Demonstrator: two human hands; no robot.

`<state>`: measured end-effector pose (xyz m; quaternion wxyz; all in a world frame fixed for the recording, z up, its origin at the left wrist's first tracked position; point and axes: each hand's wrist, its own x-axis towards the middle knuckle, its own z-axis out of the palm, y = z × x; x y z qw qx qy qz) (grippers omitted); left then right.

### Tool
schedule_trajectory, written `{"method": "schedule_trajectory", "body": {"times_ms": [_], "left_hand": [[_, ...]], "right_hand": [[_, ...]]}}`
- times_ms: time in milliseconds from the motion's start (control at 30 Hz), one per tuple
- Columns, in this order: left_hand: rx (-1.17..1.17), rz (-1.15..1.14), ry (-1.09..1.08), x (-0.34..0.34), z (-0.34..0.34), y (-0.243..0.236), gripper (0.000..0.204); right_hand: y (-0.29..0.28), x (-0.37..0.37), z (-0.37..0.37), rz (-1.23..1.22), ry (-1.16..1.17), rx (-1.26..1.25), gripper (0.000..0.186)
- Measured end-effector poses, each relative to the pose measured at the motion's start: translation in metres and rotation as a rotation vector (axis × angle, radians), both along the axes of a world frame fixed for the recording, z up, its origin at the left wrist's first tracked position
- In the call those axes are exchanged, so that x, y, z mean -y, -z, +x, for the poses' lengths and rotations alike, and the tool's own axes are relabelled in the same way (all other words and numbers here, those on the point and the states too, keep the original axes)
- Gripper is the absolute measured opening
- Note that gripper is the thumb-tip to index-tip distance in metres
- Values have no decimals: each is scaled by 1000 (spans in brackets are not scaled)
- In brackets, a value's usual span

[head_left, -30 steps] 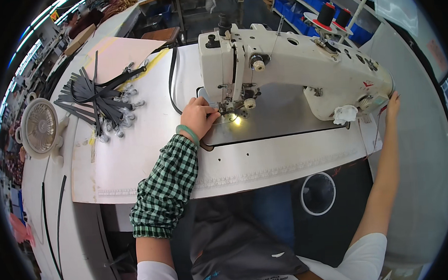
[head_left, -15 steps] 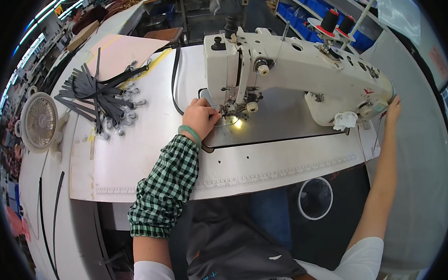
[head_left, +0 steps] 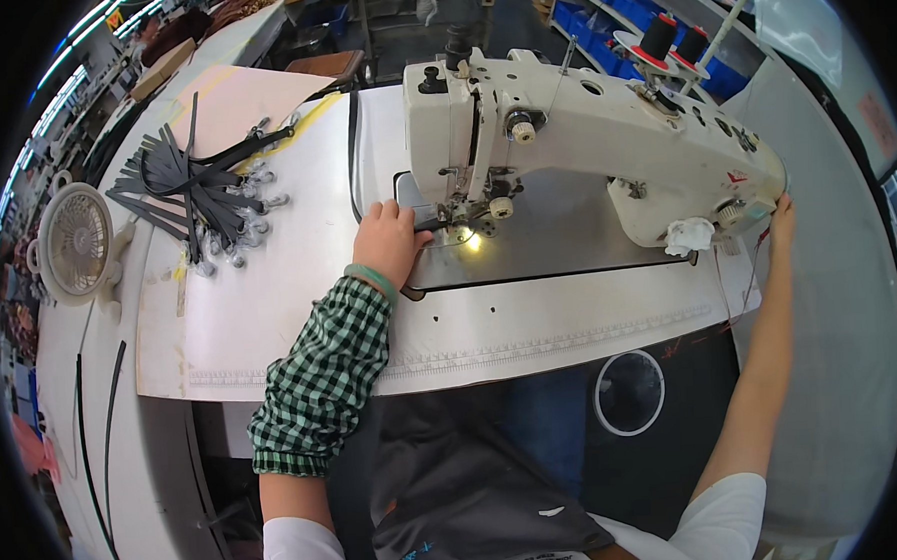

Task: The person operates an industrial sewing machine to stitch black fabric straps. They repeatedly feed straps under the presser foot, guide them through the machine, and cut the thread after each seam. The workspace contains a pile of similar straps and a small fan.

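A white sewing machine [head_left: 602,123] stands on the table, its lamp lit beside the needle and presser foot [head_left: 461,214]. Just left of the foot, my left hand [head_left: 387,245] is closed on a narrow black strap [head_left: 353,149]. One end of the strap reaches from my fingers to the foot; the rest curves away behind the hand toward the back. At the machine's right end, my right hand [head_left: 783,220] grips the handwheel, with its fingers partly hidden.
Left on the table lies a fanned pile of dark straps [head_left: 194,186] with clear-wrapped ends, partly over a pink sheet [head_left: 250,93]. A small fan [head_left: 76,241] stands at far left. Thread cones [head_left: 658,41] rise behind the machine. A printed ruler [head_left: 472,359] runs along the front edge.
My left hand has shifted slightly left and flattened, with its fingers lower. The strap's end by the presser foot now shows more. My right hand stays at the handwheel.
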<state>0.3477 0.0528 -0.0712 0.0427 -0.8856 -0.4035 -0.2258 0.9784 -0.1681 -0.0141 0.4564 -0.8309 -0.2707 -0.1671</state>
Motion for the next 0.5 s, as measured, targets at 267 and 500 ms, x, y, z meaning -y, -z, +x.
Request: {"method": "schedule_trajectory", "body": {"times_ms": [267, 500], "left_hand": [[-25, -133, 163, 60, 12, -3, 18], [147, -42, 180, 49, 7, 12, 23]], "right_hand": [[-12, -3, -28, 31, -65, -135, 44], [0, -11, -24, 165, -103, -93, 39]]}}
